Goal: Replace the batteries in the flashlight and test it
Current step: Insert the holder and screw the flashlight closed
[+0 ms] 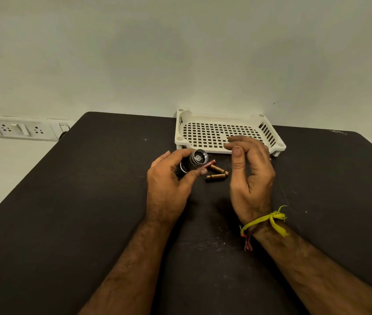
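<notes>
Flashlight (193, 162) in left hand (169, 189), batteries (215, 172) betw. hands.

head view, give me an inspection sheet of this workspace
surface: dark table, scuffed with pale specks
job's things: flashlight held off the table, lens toward the camera; three batteries lying loose beside it
clutter: white perforated tray at the wall, nothing in the part that shows
grippers: left hand grips the flashlight; right hand loosely curled, holding nothing, above the table by the batteries
cables: nothing seen
surroundings: plain wall; socket panel at left; yellow thread on the right wrist
</notes>
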